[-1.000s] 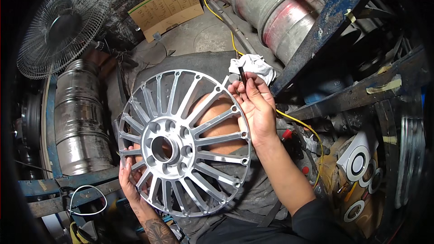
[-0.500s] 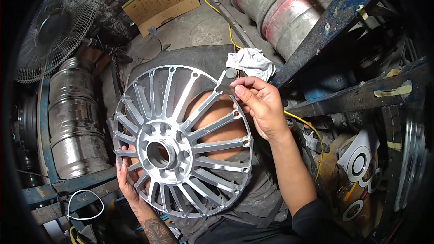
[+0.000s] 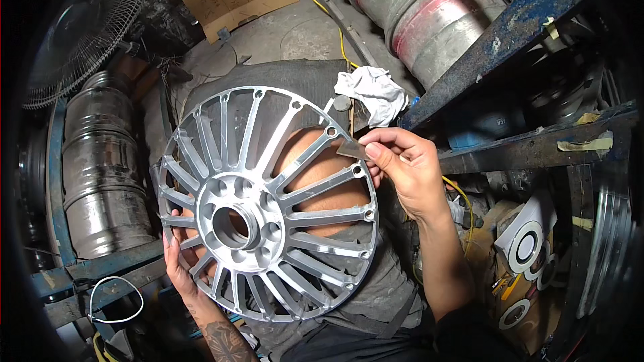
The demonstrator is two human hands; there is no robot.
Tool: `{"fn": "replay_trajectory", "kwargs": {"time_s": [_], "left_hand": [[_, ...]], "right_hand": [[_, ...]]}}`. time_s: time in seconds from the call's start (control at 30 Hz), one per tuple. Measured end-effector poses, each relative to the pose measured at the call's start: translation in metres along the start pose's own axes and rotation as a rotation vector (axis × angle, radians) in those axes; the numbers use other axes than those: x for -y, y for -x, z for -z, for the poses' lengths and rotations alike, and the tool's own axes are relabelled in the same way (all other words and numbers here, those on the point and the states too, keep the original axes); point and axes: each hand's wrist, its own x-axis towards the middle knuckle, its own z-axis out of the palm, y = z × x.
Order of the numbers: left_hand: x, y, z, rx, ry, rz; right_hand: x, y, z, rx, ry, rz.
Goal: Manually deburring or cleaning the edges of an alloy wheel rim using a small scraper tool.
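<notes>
Possibly, the thin plate (image 3: 351, 151) pinched between thumb and forefinger of the right hand (image 3: 410, 169) could skid and scratch the spoked wheel (image 3: 253, 218), tilted over the lap (image 3: 388, 291), should the left hand (image 3: 180, 269), fingers curled at its left edge, let it turn.

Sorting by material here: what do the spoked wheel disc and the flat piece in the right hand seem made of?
Spoked wheel disc: bare, semi-bright metal, perhaps aluminium, given its silvery glint. Flat piece: possibly dull metal, given its thin grey-brown look.
</notes>
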Motion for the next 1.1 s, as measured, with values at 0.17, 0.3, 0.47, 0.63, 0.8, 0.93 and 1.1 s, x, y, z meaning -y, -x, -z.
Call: {"fn": "replay_trajectory", "kwargs": {"time_s": [0.17, 0.3, 0.47, 0.63, 0.8, 0.93, 1.1], "left_hand": [[0.002, -0.003, 0.01, -0.003, -0.023, -0.026], [0.006, -0.005, 0.011, 0.012, -0.006, -0.011], [0.006, -0.003, 0.013, 0.008, -0.001, -0.025], [0.01, -0.007, 0.025, 0.031, -0.029, -0.056], [0.007, -0.008, 0.023, 0.018, 0.009, -0.037], [0.01, -0.01, 0.023, 0.015, -0.072, -0.06], [0.008, -0.008, 0.02, 0.012, -0.042, -0.055]], "right_hand": [[0.002, -0.006, -0.001, -0.012, 0.013, 0.006], [0.005, -0.026, -0.008, -0.023, 0.009, -0.015], [0.003, -0.035, -0.011, 0.057, 0.034, -0.034], [0.01, -0.024, -0.007, 0.055, 0.099, 0.007], [0.006, -0.003, -0.006, -0.003, 0.154, 0.027], [0.009, 0.016, -0.007, -0.033, 0.128, 0.025], [0.003, 0.037, -0.005, -0.069, 0.239, 0.097]]}}
